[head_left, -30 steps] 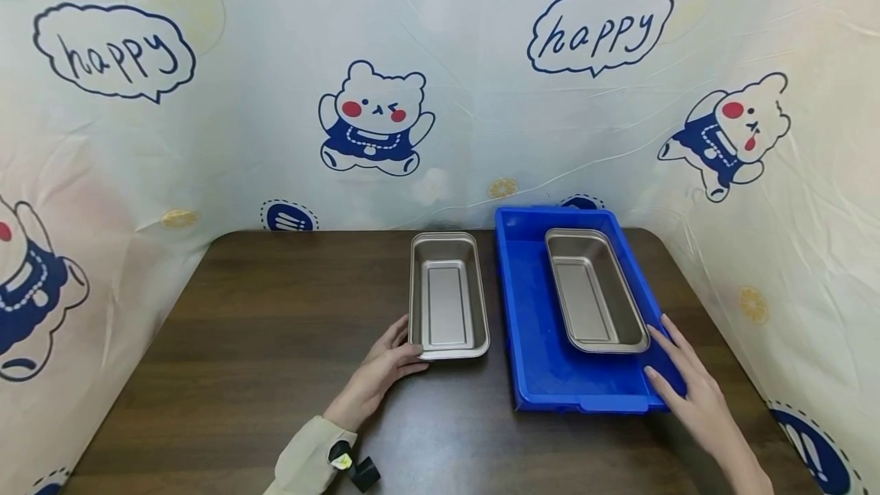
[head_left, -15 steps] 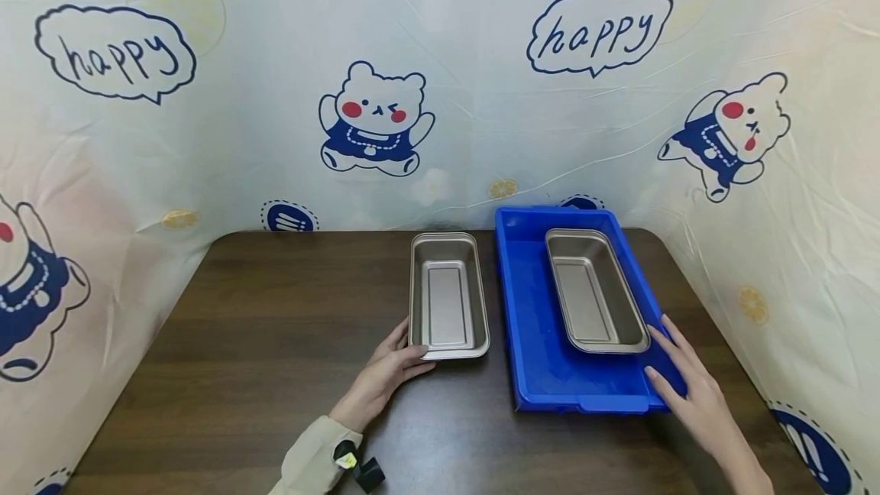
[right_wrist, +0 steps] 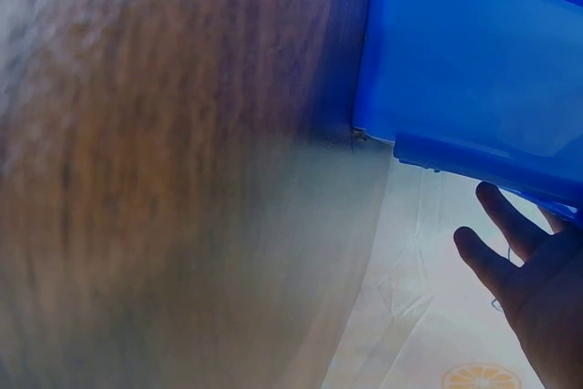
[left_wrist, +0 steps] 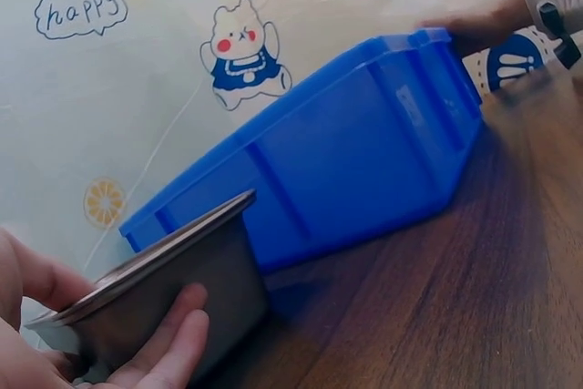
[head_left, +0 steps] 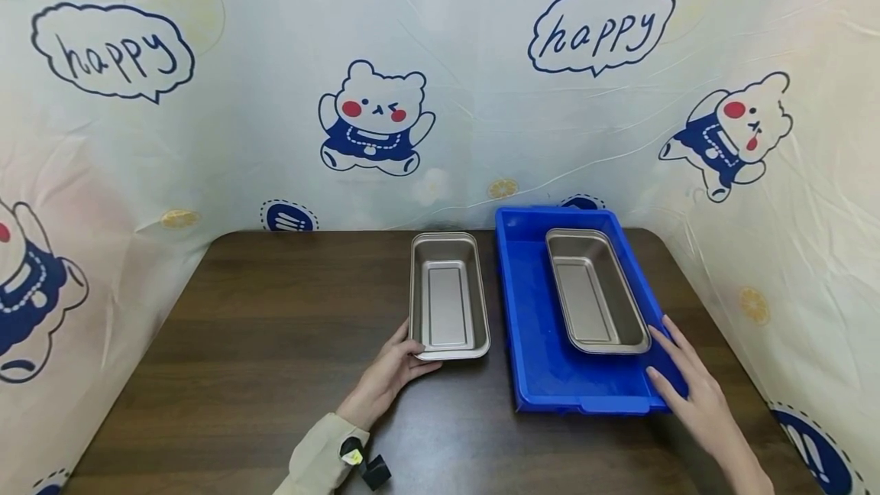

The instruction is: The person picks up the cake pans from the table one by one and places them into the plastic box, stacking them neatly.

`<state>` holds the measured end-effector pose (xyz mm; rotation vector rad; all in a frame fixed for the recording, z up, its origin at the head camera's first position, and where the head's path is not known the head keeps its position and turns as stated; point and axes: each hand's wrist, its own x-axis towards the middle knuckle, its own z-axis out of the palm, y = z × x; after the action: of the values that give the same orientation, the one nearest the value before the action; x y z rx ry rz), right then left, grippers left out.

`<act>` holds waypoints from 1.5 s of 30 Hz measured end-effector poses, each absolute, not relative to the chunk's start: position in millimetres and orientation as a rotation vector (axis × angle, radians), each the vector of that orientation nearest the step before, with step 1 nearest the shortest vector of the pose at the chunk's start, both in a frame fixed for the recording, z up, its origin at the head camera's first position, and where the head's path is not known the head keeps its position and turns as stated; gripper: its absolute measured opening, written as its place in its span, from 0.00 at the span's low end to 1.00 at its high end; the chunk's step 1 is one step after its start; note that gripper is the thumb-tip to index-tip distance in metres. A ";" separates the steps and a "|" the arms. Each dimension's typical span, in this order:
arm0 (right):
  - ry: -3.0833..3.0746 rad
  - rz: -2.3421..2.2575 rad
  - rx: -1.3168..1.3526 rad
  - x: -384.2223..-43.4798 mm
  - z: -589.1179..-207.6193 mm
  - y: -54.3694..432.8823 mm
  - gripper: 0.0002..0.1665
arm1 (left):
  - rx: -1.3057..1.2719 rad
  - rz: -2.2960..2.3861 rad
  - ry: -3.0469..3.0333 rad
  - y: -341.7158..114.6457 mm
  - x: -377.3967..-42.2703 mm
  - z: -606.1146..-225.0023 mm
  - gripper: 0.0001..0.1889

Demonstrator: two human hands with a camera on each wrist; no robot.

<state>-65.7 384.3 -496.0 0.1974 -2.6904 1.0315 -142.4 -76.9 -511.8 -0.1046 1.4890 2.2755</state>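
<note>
A metal loaf pan (head_left: 448, 304) rests on the table just left of the blue plastic tray (head_left: 546, 384). My left hand (head_left: 385, 382) grips its near left corner, thumb over the rim and fingers underneath. In the left wrist view, fingers (left_wrist: 173, 343) press along the outside of this pan's wall (left_wrist: 219, 284). Inside the tray sits a second loaf pan (head_left: 596, 300), slightly slanted. At the tray's near right corner, my right hand (head_left: 701, 399) lies with straight, spread fingers against the rim. The right wrist view has that hand (right_wrist: 547, 289) beside the tray's outer wall (right_wrist: 474, 70).
A dark wooden table (head_left: 289, 342) carries everything, its left part stretching far from the tray. A printed cloth (head_left: 481, 121) with bears closes off the back and both sides. The tray stands near the table's right edge. A small black device (head_left: 374, 472) hangs at my left wrist.
My left hand has slid a little to the right along the near edge of the loaf pan. Both pans, the tray and my right hand have stayed in place.
</note>
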 end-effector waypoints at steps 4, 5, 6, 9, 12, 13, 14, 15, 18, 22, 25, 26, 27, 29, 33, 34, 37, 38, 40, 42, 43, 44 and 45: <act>-2.686 1.032 0.198 -65.9 -495.9 384.4 0.38 | -0.096 2.279 1.481 -76.3 -142.2 -512.3 0.43; -2.685 1.029 0.199 -65.8 -496.1 384.5 0.38 | -0.091 2.278 1.482 -76.2 -142.1 -512.9 0.43; -2.681 1.031 0.202 -65.6 -496.4 384.6 0.38 | -0.091 2.278 1.484 -76.2 -142.0 -513.2 0.42; -2.674 1.029 0.207 -65.2 -497.2 384.8 0.38 | -0.080 2.274 1.492 -76.0 -141.4 -514.6 0.42; -2.671 1.032 0.207 -65.2 -497.6 385.2 0.38 | -0.074 2.277 1.494 -75.6 -140.8 -514.6 0.42; -2.673 1.032 0.205 -65.3 -497.5 385.1 0.38 | -0.074 2.277 1.494 -75.4 -140.9 -514.8 0.42; -2.674 1.032 0.202 -65.4 -497.5 385.2 0.38 | -0.073 2.277 1.497 -75.3 -141.1 -515.1 0.42; -2.674 1.033 0.203 -65.4 -497.6 385.1 0.37 | -0.074 2.277 1.499 -75.3 -141.1 -515.2 0.42; -2.676 1.030 0.201 -65.4 -497.3 384.9 0.37 | -0.082 2.276 1.506 -74.9 -141.7 -515.4 0.41; -2.675 1.031 0.206 -65.6 -496.9 384.3 0.37 | -0.093 2.279 1.512 -74.0 -142.1 -515.8 0.41; -2.676 1.032 0.208 -65.4 -496.4 384.0 0.37 | -0.098 2.283 1.510 -73.4 -142.4 -515.6 0.41; -2.678 1.030 0.208 -65.2 -496.3 384.0 0.36 | -0.100 2.284 1.508 -73.3 -142.4 -515.3 0.41; -2.680 1.029 0.207 -65.0 -496.3 384.0 0.36 | -0.099 2.285 1.506 -73.4 -142.3 -515.3 0.41; -2.681 1.032 0.208 -64.5 -496.3 383.8 0.36 | -0.097 2.283 1.503 -73.7 -142.0 -515.2 0.41; -2.680 1.044 0.210 -64.4 -496.0 383.3 0.36 | -0.098 2.284 1.498 -74.4 -141.5 -516.1 0.41; -2.680 1.045 0.210 -64.4 -495.7 383.1 0.36 | -0.097 2.285 1.494 -74.6 -141.6 -516.3 0.41; -2.680 1.042 0.204 -64.5 -495.0 382.9 0.36 | -0.085 2.295 1.469 -75.6 -141.7 -517.5 0.42; -2.681 1.039 0.200 -64.4 -495.2 382.9 0.36 | -0.081 2.299 1.452 -76.0 -141.9 -518.0 0.43; -2.683 1.033 0.196 -64.2 -495.7 383.4 0.36 | -0.071 2.308 1.416 -76.9 -142.4 -518.5 0.44; -2.683 1.031 0.195 -64.3 -496.5 383.8 0.36 | -0.064 2.318 1.377 -78.2 -142.9 -518.2 0.44; -2.684 1.030 0.196 -64.4 -496.8 384.0 0.35 | -0.063 2.323 1.357 -78.6 -143.2 -518.0 0.45; -2.684 1.030 0.196 -64.5 -497.0 384.1 0.35 | -0.062 2.327 1.341 -78.9 -143.5 -517.7 0.45; -2.685 1.030 0.196 -64.6 -497.3 384.2 0.35 | -0.060 2.329 1.327 -79.2 -143.7 -517.6 0.45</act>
<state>-64.6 384.2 -497.3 0.1965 -2.6852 1.0301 -143.7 -79.2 -517.6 -0.0600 1.3269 2.3289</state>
